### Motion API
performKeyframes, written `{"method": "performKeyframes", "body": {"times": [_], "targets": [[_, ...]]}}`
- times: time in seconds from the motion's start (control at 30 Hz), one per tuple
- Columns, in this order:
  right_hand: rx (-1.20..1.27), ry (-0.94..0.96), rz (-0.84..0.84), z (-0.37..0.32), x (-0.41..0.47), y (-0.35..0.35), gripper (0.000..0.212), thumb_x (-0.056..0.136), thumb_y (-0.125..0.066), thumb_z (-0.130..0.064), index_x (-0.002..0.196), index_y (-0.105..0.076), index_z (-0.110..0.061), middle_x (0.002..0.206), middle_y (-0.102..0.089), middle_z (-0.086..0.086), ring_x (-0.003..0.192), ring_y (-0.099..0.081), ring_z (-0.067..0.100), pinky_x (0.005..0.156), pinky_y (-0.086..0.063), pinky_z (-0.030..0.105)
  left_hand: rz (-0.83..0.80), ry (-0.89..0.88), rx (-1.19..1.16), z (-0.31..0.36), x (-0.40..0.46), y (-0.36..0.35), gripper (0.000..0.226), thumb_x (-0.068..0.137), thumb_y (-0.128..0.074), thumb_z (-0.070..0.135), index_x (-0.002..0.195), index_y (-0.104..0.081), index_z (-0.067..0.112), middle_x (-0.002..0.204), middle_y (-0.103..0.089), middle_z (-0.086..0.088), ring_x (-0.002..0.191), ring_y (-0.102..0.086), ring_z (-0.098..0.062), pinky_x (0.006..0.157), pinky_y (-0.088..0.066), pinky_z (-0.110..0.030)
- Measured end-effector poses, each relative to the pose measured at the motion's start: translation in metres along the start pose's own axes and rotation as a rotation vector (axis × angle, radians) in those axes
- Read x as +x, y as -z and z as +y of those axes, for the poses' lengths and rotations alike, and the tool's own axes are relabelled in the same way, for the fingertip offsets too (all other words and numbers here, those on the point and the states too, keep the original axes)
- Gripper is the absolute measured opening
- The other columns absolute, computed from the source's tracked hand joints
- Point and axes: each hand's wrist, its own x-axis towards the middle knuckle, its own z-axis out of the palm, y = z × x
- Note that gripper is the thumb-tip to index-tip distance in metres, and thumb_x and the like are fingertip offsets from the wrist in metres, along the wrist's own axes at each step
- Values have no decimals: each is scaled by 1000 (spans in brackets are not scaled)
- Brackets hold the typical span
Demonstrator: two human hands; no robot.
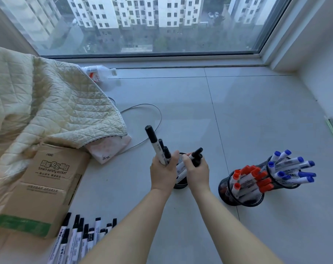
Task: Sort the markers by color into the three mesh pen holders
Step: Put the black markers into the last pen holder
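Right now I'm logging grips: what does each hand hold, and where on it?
The left hand grips a bunch of black markers by their lower barrels, caps up. The right hand holds more black markers near their caps, over the black holder.

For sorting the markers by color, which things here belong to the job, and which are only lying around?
Belong to the job:
- black markers in the left hand and right hand
- loose black markers on the floor
- holder of red markers
- holder of blue markers
- third holder, behind the hands

Lying about:
- quilt
- cardboard box
- plastic bottle
- cable
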Motion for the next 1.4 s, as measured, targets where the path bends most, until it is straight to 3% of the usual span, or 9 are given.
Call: {"method": "performKeyframes", "body": {"times": [0.2, 0.37, 0.53, 0.73, 0.93, 1.07, 1.2, 1.3, 1.4], "targets": [[80, -9, 9, -3, -4, 0, 11, 89, -55, -17, 79, -51, -20, 81, -59, -2, 75, -56, 11, 70, -44, 22, 76, 33, 44, -9, -7, -5, 30, 82, -66, 34, 73, -48, 13, 85, -53, -27, 66, -52, -25, 65, -45, -34], [108, 35, 47, -7, -5, 1, 16, 88, -57, -14, 78, -53, -26, 84, -62, -6, 78, -57, 5, 69, -43, 16, 105, 7, 33, -8, -14, -12, 19, 82, -66, 31, 67, -54, 30, 84, -48, -4, 88, -55, -29, 76, -48, -35], [69, 74, 55, -6, -5, 6, 16, 86, -58, -9, 76, -60, -21, 80, -65, -6, 74, -59, 5, 68, -46, 15, 77, 59, 23, -10, -17, -9, 19, 77, -71, 19, 75, -55, 29, 97, -62, -19, 92, -60, -27, 87, -50, -41], [28, 92, 81, -2, -7, 9, 14, 85, -60, -12, 75, -61, -22, 75, -65, -6, 68, -59, 4, 63, -46, 12, 117, -70, 119, -15, -24, -6, 26, 76, -72, 21, 75, -51, 36, 90, -64, -9, 70, -57, -14, 70, -44, -27], [27, 139, 84, -4, -9, 14, 22, 90, -55, -18, 76, -64, -32, 78, -67, -12, 74, -61, -4, 65, -44, 6, 143, -281, 227, -11, -24, 1, 47, 84, -63, 18, 104, -41, 54, 85, -59, 10, 77, -54, 1, 66, -39, -5], [-98, 151, 26, -7, -12, 16, 19, 94, -48, -25, 84, -61, -35, 81, -65, -15, 72, -57, -10, 61, -40, 1, 58, -337, 438, -11, -22, 5, 37, 92, -50, 19, 126, -47, 33, 96, -54, 7, 84, -49, -5, 68, -41, -21], [-234, 144, -14, -16, -13, 19, 17, 95, -44, -29, 99, -61, -27, 87, -63, -13, 81, -58, 4, 64, -41, 7, -36, -258, 561, -10, -21, 10, 32, 95, -46, 25, 126, -51, 30, 109, -52, -1, 106, -45, -20, 85, -40, -30], [-347, 181, 3, -22, -20, 18, 25, 95, -44, -29, 114, -59, -23, 108, -59, -8, 106, -49, 11, 85, -39, 24, -77, -196, 521, -5, -25, 14, 38, 94, -46, 28, 131, -45, 34, 112, -47, 3, 108, -43, -15, 86, -35, -25], [-522, 406, 175, -29, -37, 13, 25, 90, -49, -23, 112, -60, -20, 111, -58, -4, 107, -43, 16, 86, -34, 26, -64, -174, 447, -1, -38, 24, 42, 94, -46, 30, 135, -39, 35, 111, -41, 11, 108, -41, -6, 85, -32, -22]]}}
